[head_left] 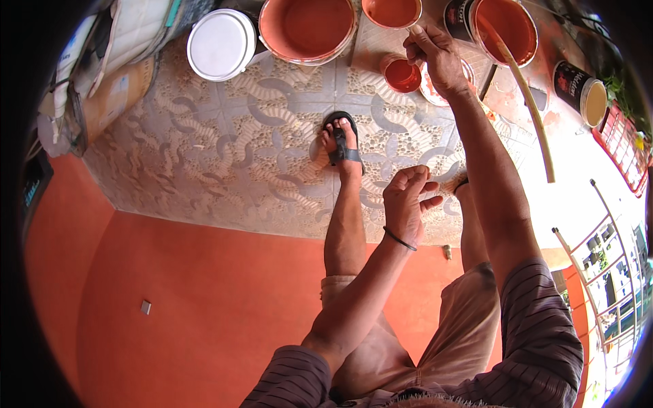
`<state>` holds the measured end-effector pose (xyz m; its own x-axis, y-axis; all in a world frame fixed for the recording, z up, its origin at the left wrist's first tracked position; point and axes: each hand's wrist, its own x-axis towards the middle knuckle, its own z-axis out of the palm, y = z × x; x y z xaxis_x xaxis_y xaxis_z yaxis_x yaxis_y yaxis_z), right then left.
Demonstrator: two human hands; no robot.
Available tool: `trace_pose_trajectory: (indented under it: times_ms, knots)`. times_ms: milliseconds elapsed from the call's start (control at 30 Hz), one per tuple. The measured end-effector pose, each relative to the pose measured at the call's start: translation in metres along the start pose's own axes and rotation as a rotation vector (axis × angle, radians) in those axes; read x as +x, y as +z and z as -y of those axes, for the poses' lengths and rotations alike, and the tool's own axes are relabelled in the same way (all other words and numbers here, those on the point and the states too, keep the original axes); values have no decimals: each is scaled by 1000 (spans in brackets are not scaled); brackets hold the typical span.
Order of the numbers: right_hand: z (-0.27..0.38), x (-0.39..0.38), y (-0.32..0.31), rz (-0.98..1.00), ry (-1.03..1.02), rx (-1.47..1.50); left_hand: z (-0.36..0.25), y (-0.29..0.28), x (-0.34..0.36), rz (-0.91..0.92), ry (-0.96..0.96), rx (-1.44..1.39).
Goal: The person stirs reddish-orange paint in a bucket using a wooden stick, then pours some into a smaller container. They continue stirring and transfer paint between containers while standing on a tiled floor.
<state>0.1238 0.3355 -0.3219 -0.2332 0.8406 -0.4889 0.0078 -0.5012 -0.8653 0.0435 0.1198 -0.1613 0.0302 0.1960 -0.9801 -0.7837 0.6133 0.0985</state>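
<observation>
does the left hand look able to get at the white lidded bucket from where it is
Probably yes, with a long reach: the left hand hangs empty, and bare patterned floor lies between it and the white lidded bucket, nothing in between.

Orange-painted wall (204,299) below patterned pebble-tile floor (224,149), metal railing (598,258) in bright daylight at right.

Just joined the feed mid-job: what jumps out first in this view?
Orange-red paint dominates: open buckets line the top edge of the patterned tile floor, and the wall below is the same colour. The right hand reaches down among small paint pots, while the left hand hangs loosely curled, empty.
</observation>
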Motion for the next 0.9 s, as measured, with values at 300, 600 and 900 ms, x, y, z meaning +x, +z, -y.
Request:
trace_pose_trajectory:
  times_ms: [300, 600, 900]
  knots:
    - [12, -3, 8, 32, -26, -66, -1, 2, 1, 12, 31, -4]
    - [15, -4, 8, 19, -7, -63, -3, 2, 3, 31, 65, -25]
    - [16, 5, 25, -140, -157, -129, -8, 7, 3, 28, 82, -33]
